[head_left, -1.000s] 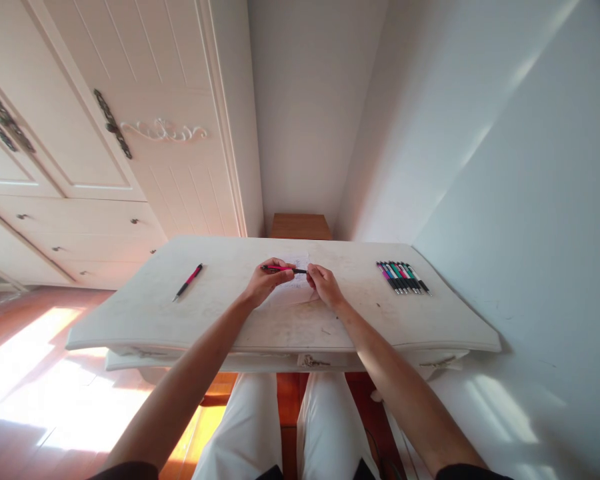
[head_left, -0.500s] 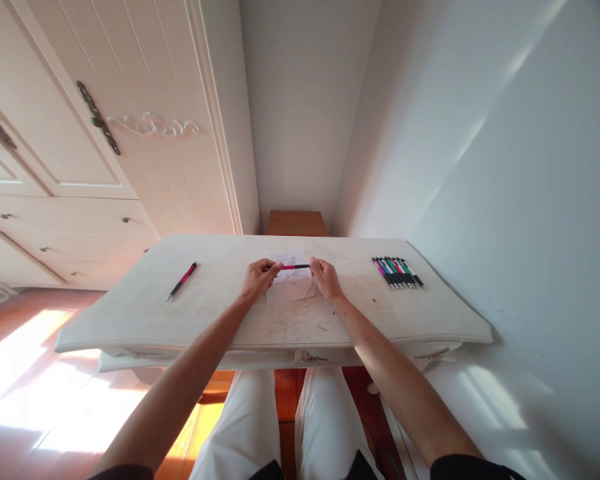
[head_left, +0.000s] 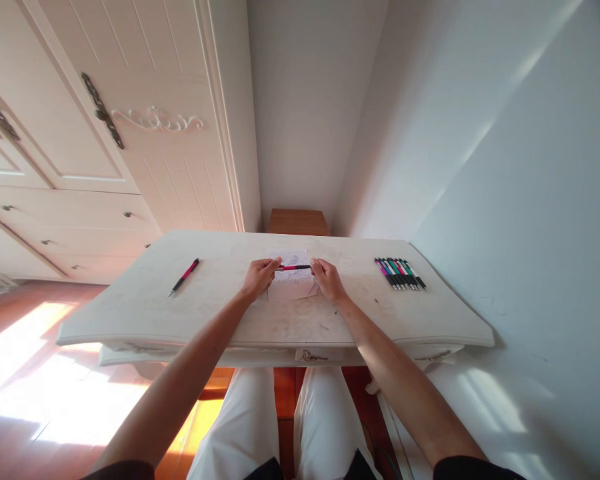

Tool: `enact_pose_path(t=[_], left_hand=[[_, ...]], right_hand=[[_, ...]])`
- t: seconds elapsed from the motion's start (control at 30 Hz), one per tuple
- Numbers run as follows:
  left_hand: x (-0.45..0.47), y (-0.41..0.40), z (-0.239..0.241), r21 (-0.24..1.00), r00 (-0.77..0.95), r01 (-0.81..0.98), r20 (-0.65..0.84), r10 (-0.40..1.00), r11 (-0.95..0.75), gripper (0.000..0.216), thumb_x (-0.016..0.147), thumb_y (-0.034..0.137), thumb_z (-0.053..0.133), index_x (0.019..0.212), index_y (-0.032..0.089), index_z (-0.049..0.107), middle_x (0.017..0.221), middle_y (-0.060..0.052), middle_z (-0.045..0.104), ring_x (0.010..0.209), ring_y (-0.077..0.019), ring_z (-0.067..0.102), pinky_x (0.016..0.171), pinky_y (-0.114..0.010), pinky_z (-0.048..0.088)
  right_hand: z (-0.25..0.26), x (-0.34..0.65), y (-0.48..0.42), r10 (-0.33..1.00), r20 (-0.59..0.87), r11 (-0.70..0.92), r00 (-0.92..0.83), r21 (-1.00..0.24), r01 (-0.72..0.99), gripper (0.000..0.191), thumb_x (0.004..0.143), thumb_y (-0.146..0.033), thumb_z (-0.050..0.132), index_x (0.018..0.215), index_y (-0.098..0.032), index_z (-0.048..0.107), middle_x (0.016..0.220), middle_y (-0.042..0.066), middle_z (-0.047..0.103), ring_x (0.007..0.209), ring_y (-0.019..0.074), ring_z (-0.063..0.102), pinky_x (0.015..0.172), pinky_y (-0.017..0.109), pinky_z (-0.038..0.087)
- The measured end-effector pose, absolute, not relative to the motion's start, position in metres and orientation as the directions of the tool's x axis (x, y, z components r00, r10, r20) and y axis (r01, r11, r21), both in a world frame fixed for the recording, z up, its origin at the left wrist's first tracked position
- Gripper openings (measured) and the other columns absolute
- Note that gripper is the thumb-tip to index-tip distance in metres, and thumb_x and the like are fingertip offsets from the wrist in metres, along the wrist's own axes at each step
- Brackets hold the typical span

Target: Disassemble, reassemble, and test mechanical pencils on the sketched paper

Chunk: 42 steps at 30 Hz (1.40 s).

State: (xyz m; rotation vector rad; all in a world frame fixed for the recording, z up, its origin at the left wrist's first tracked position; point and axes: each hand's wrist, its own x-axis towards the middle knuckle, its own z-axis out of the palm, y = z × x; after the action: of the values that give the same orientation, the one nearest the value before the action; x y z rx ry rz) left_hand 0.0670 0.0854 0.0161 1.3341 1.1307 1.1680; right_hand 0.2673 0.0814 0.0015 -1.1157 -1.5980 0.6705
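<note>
A pink-and-black pen [head_left: 294,267] lies level between my two hands, above a sheet of paper [head_left: 291,288] covered in scribbles at its upper part. My left hand [head_left: 261,275] pinches the pink end. The black grip end is between the fingers of my right hand [head_left: 327,277], which hide the tip. Another pink-and-black pen [head_left: 184,277] rests by itself on the table to the left, its tip toward me. To the right, several pens [head_left: 400,274] of mixed colours lie side by side in a slanted row.
The white table [head_left: 220,313] has smudges and small dark marks near its front edge. A pale wardrobe [head_left: 180,80] rises behind at left, and a wall [head_left: 520,200] borders the right side. A brown wooden box-like piece [head_left: 299,222] stands beyond the far edge.
The view has shifted slightly. My left thumb has moved a little up at the pen's pink end, showing more of that end; both hands still hold the pen.
</note>
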Motion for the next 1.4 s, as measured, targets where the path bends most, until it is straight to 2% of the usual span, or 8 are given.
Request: enact_pose_path(t=[0.13,0.23,0.37,0.6,0.93,1.03,1.2,1.4], left_hand=[[0.0685,0.0862,0.0167,0.994,0.090,0.049,0.095,0.991,-0.099,0.044,0.078,0.058,0.058,0.067,0.015,0.054,0.042,0.006,0.043,0.030,-0.0036,0.029,0.032,-0.018,0.016],[0.0689,0.0867,0.0170,0.987,0.089,0.036,0.152,0.984,-0.155,0.046,0.077,0.059,0.060,0.089,0.015,0.060,0.063,0.001,0.058,0.034,-0.0045,0.041,0.031,-0.018,0.024],[0.0669,0.0882,0.0173,0.976,0.010,0.014,0.215,0.976,-0.216,0.054,0.069,0.052,0.071,0.107,0.017,0.058,0.081,-0.002,0.062,0.042,-0.0060,0.052,0.035,-0.018,0.034],[0.0596,0.0928,0.0170,0.978,-0.057,0.004,0.211,0.976,-0.211,0.040,0.070,0.050,0.070,0.082,0.013,0.062,0.071,-0.003,0.063,0.041,-0.0057,0.049,0.036,-0.018,0.034],[0.0629,0.0930,0.0148,0.986,-0.017,-0.002,0.169,0.985,-0.169,0.047,0.080,0.056,0.055,0.058,0.016,0.045,0.056,0.000,0.056,0.037,-0.0067,0.047,0.034,-0.018,0.029],[0.0635,0.0921,0.0152,0.986,-0.011,0.056,0.160,0.987,-0.159,0.051,0.081,0.061,0.051,0.061,0.015,0.050,0.062,-0.003,0.059,0.038,-0.0069,0.049,0.033,-0.017,0.030],[0.0646,0.0881,0.0195,0.971,0.016,0.074,0.228,0.973,-0.229,0.048,0.078,0.060,0.057,0.096,0.015,0.058,0.091,-0.007,0.066,0.044,-0.0089,0.057,0.036,-0.019,0.039],[0.0639,0.0891,0.0190,0.964,0.017,0.070,0.257,0.966,-0.257,0.042,0.073,0.055,0.066,0.080,0.014,0.063,0.068,-0.003,0.063,0.043,-0.0084,0.054,0.037,-0.019,0.038]], right_hand=[[0.0005,0.2650,0.0843,0.911,0.412,0.392,-0.002,-0.864,0.315,0.041,0.089,-0.049,0.042,0.059,-0.021,0.040,0.055,-0.003,0.040,0.054,0.0119,0.038,0.055,0.024,0.032],[0.0028,0.2651,0.0856,0.924,0.376,0.341,0.071,-0.893,0.295,0.041,0.088,-0.047,0.043,0.057,-0.021,0.040,0.054,-0.004,0.040,0.053,0.0117,0.037,0.054,0.025,0.031],[0.0053,0.2681,0.0860,0.932,0.326,0.279,0.155,-0.924,0.263,0.041,0.087,-0.047,0.043,0.055,-0.021,0.039,0.050,-0.004,0.037,0.049,0.0115,0.034,0.051,0.026,0.030],[0.0021,0.2703,0.0878,0.953,0.283,0.253,0.111,-0.940,0.230,0.042,0.086,-0.049,0.045,0.055,-0.021,0.042,0.048,-0.004,0.038,0.046,0.0108,0.035,0.048,0.025,0.029],[-0.0001,0.2701,0.0893,0.958,0.278,0.261,0.074,-0.948,0.183,0.042,0.085,-0.050,0.047,0.056,-0.020,0.044,0.049,-0.004,0.040,0.045,0.0098,0.036,0.048,0.024,0.029],[-0.0003,0.2702,0.0896,0.961,0.267,0.253,0.075,-0.954,0.161,0.042,0.085,-0.051,0.048,0.056,-0.020,0.044,0.048,-0.005,0.039,0.044,0.0096,0.035,0.047,0.024,0.028],[-0.0012,0.2707,0.0900,0.963,0.253,0.238,0.094,-0.961,0.144,0.041,0.084,-0.050,0.049,0.056,-0.020,0.043,0.048,-0.004,0.040,0.044,0.0094,0.034,0.045,0.023,0.027],[-0.0017,0.2717,0.0907,0.963,0.249,0.233,0.106,-0.961,0.147,0.043,0.083,-0.053,0.049,0.056,-0.020,0.044,0.047,-0.004,0.040,0.043,0.0094,0.034,0.044,0.024,0.027]])
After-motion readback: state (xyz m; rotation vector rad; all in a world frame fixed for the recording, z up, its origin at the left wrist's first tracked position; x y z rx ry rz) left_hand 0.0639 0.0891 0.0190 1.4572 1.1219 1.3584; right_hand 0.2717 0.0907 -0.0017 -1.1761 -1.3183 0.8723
